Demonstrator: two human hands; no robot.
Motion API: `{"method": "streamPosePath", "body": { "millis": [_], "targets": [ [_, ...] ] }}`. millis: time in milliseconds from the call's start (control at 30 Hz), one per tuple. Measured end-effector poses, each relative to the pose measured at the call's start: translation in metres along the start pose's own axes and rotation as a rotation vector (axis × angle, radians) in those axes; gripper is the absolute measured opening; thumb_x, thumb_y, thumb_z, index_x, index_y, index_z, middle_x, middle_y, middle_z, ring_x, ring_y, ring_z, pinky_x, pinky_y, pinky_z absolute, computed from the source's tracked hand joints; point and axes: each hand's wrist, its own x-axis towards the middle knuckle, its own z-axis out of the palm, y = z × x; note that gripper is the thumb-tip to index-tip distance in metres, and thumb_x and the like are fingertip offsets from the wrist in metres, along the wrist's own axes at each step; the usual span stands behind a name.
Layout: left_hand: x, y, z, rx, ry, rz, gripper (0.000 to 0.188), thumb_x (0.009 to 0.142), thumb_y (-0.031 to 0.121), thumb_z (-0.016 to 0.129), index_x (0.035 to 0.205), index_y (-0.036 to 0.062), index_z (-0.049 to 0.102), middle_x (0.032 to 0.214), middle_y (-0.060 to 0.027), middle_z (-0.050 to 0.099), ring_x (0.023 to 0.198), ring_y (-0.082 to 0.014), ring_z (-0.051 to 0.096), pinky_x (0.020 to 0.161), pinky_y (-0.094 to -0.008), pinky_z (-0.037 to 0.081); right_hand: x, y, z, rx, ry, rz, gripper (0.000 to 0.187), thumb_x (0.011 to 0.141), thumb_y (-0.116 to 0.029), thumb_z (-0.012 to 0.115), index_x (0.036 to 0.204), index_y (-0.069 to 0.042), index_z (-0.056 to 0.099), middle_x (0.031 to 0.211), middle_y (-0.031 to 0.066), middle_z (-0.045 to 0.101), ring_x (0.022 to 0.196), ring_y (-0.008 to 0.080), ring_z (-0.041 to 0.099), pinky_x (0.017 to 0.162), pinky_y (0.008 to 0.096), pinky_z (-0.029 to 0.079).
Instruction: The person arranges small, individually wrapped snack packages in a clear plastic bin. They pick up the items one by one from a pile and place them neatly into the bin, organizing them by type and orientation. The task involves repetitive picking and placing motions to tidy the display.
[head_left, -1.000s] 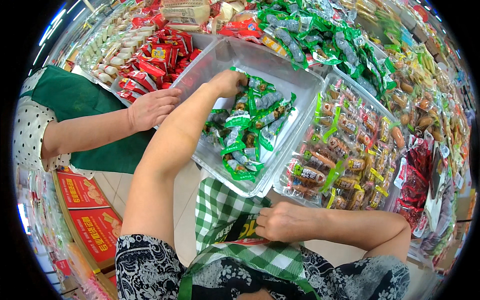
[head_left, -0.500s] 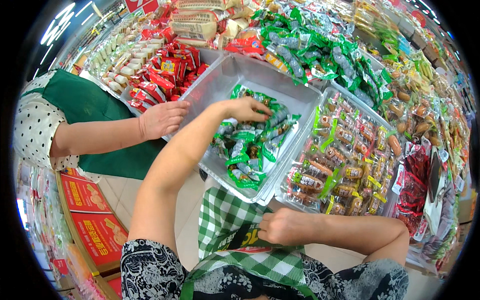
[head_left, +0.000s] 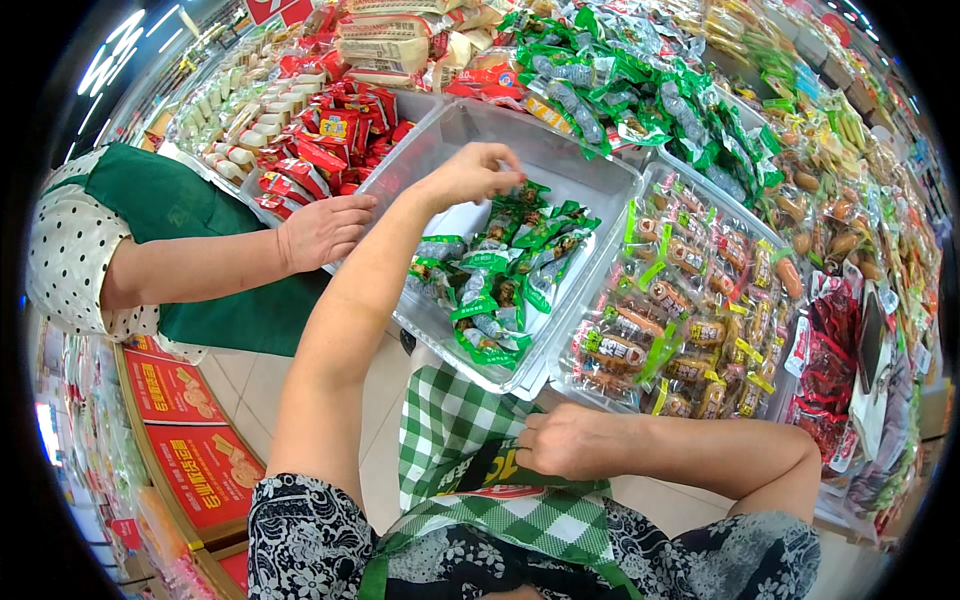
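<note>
Over the grey plastic bin (head_left: 400, 205) hovers my left hand (head_left: 472, 176), its fingers loosely bent and apart, with no package visible in it. Just below it, several green-and-clear snack packets (head_left: 490, 262) lie in a loose pile on the bin's pale bottom. My right hand (head_left: 558, 440) is closed in a fist at the edge of my green-and-white checkered apron (head_left: 435, 415), gripping its cloth. To the left, a co-worker's hand (head_left: 328, 230) rests at the bin's left rim.
A clear tray of wrapped sausage-like snacks (head_left: 690, 310) adjoins the bin on the right. Behind is a heap of green packets (head_left: 640, 90). Red packets (head_left: 335, 140) fill the section at back left. The co-worker's green apron (head_left: 190, 210) stands close on the left.
My left hand has lifted off the green packets and moved back toward the bin's far side. The packets have shifted slightly. My right hand stays at the apron.
</note>
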Motion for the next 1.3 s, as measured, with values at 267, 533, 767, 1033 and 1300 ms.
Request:
{"method": "streamPosePath", "body": {
  "millis": [267,533,767,1033,1300],
  "targets": [
    [0.001,-0.034,0.016,0.224,-0.124,-0.434,0.044,0.073,0.036,0.079,0.083,-0.0011,0.059,0.068,-0.0062,0.056,0.053,-0.0153,0.052,0.049,-0.0295,0.046,-0.001,0.000,0.001,-0.022,-0.016,-0.003,0.009,0.073,-0.012,0.057,0.078,-0.005,0.058,0.076,0.0063,0.057,0.079,0.0228,0.059,0.064,0.0331,0.050],
    [0.007,-0.026,0.006,-0.016,-0.303,-0.558,0.029,0.072,0.029,0.078,0.070,0.0066,0.058,0.060,0.0004,0.047,0.049,-0.0099,0.043,0.044,-0.0241,0.034,-0.002,0.000,0.001,-0.022,-0.001,0.010,0.009,0.073,-0.013,0.058,0.077,-0.005,0.058,0.075,0.0058,0.057,0.078,0.0225,0.059,0.064,0.0329,0.051],
    [-0.010,-0.002,-0.014,0.059,-0.425,-0.405,0.058,0.072,0.019,0.074,0.125,0.0028,0.059,0.079,0.0024,0.060,0.067,-0.0060,0.053,0.051,-0.0213,0.038,-0.002,0.001,0.001,-0.013,0.001,0.017,0.009,0.073,-0.012,0.058,0.077,-0.004,0.059,0.075,0.0067,0.059,0.078,0.0236,0.060,0.064,0.0340,0.051],
    [-0.010,-0.033,-0.030,0.637,0.104,0.057,0.055,0.060,0.001,0.070,0.113,0.0158,0.069,0.076,-0.0078,0.064,0.070,-0.0193,0.060,0.066,-0.0322,0.048,-0.001,0.002,0.002,-0.020,-0.014,0.006,0.008,0.072,-0.012,0.058,0.077,-0.005,0.058,0.076,0.0059,0.057,0.078,0.0224,0.059,0.064,0.0330,0.051],
    [0.005,-0.051,-0.018,0.803,0.170,0.137,0.045,0.063,0.001,0.071,0.105,0.0161,0.070,0.093,-0.0093,0.069,0.088,-0.0305,0.065,0.074,-0.0421,0.051,-0.001,0.002,0.004,-0.044,0.030,0.002,0.007,0.072,-0.012,0.058,0.076,-0.006,0.057,0.075,0.0051,0.056,0.077,0.0221,0.059,0.064,0.0324,0.050]
  ]
}}
